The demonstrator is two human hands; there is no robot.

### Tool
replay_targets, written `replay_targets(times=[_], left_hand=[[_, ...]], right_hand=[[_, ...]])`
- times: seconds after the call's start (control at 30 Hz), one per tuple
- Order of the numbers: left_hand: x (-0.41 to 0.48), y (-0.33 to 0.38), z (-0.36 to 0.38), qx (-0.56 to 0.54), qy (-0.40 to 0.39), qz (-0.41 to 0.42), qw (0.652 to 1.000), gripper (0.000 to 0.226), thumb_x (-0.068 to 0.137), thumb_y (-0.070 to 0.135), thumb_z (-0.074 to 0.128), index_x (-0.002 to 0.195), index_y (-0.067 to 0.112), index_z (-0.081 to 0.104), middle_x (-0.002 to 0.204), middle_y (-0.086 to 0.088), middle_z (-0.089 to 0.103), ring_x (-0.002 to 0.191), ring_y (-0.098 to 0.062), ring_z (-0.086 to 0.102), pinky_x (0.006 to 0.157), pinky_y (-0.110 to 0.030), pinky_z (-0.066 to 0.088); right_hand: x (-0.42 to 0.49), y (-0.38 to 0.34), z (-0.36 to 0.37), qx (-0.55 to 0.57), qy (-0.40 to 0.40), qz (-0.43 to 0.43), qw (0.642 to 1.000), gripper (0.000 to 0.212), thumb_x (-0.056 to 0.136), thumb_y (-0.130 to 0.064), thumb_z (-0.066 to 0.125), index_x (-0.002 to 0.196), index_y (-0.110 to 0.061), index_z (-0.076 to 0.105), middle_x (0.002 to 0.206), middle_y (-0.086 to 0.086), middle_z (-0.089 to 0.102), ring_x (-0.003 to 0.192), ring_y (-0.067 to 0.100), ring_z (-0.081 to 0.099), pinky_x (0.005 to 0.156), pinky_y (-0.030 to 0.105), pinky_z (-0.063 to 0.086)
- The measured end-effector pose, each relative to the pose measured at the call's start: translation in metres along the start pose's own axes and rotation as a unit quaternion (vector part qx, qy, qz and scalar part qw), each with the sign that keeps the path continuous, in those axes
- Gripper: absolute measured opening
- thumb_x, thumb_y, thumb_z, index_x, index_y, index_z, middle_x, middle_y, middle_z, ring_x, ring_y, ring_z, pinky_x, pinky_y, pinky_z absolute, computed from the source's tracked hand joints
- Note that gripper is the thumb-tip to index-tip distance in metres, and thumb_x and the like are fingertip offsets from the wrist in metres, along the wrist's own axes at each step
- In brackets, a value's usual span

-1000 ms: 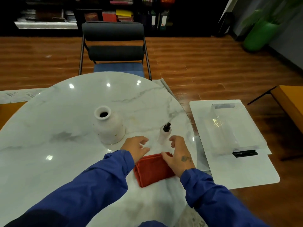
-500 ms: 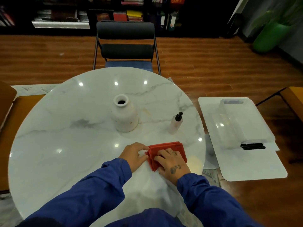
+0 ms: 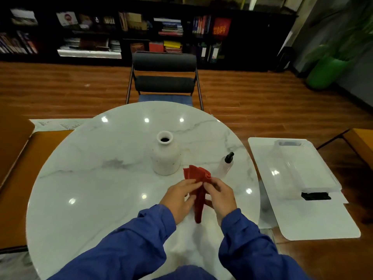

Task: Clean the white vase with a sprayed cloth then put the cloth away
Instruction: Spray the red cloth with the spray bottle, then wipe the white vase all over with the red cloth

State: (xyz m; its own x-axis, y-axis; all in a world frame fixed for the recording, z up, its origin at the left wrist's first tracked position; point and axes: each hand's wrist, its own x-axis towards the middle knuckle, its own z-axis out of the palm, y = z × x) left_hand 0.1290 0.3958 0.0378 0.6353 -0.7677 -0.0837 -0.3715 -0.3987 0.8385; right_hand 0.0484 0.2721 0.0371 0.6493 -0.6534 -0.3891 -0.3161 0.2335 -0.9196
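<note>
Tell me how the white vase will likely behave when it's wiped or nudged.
The white vase looks ceramic, so probably rigid, fairly heavy and breakable. Its wide flat base suggests it resists tipping, though it may slide on the glossy marble table.

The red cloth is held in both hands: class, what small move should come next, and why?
Probably keep the red cloth in the left hand and reach the right hand to the spray bottle: both hands pinch the cloth, and the bottle stands untouched beside the white vase.
</note>
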Motion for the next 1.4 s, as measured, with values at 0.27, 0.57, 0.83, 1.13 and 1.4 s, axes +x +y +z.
replay_targets(times=[0.27, 0.57, 0.83, 1.13, 1.4], left_hand=[[0.016, 0.019, -0.021, 0.041, 0.046, 0.093, 0.994, 0.048, 0.092, 0.004, 0.047, 0.133, 0.030, 0.052, 0.143, 0.010, 0.039, 0.130, -0.003, 0.038, 0.109, -0.011, 0.029], [0.080, 0.044, -0.075, 0.099, 0.049, 0.074, 0.991, 0.042, 0.093, 0.012, 0.051, 0.132, 0.025, 0.053, 0.142, 0.006, 0.041, 0.130, -0.011, 0.041, 0.110, -0.018, 0.029], [0.095, 0.014, -0.118, 0.110, 0.185, -0.044, 0.976, 0.057, 0.079, 0.029, 0.072, 0.133, 0.025, 0.052, 0.131, 0.005, 0.051, 0.120, -0.017, 0.049, 0.106, -0.034, 0.040], [0.100, -0.013, -0.114, 0.072, 0.178, -0.093, 0.977, 0.066, 0.070, 0.030, 0.080, 0.131, 0.026, 0.053, 0.114, 0.012, 0.053, 0.099, -0.008, 0.055, 0.087, -0.020, 0.047], [0.106, -0.016, -0.120, 0.112, 0.168, -0.085, 0.976, 0.061, 0.065, 0.040, 0.081, 0.121, 0.030, 0.060, 0.106, 0.014, 0.059, 0.090, -0.003, 0.060, 0.079, -0.018, 0.051]], right_hand=[[0.004, -0.034, 0.017, 0.157, 0.001, 0.015, 0.988, 0.016, 0.091, -0.016, 0.058, 0.094, -0.010, 0.073, 0.096, 0.010, 0.070, 0.094, 0.024, 0.062, 0.079, 0.041, 0.056], [0.062, -0.094, 0.038, 0.111, 0.023, -0.055, 0.992, 0.016, 0.095, -0.016, 0.056, 0.097, -0.020, 0.072, 0.100, 0.007, 0.072, 0.096, 0.022, 0.067, 0.075, 0.037, 0.059], [0.139, -0.111, 0.052, -0.082, 0.158, -0.141, 0.974, 0.016, 0.096, -0.025, 0.052, 0.102, -0.024, 0.066, 0.091, -0.009, 0.061, 0.088, 0.013, 0.057, 0.074, 0.024, 0.046], [0.195, -0.052, 0.072, -0.232, 0.062, -0.124, 0.963, 0.025, 0.097, -0.022, 0.047, 0.112, -0.017, 0.067, 0.097, 0.003, 0.069, 0.091, 0.024, 0.064, 0.082, 0.030, 0.052], [0.200, -0.017, 0.083, -0.258, -0.126, -0.073, 0.955, 0.025, 0.094, -0.030, 0.052, 0.114, -0.027, 0.068, 0.110, -0.006, 0.070, 0.102, 0.016, 0.063, 0.093, 0.033, 0.051]])
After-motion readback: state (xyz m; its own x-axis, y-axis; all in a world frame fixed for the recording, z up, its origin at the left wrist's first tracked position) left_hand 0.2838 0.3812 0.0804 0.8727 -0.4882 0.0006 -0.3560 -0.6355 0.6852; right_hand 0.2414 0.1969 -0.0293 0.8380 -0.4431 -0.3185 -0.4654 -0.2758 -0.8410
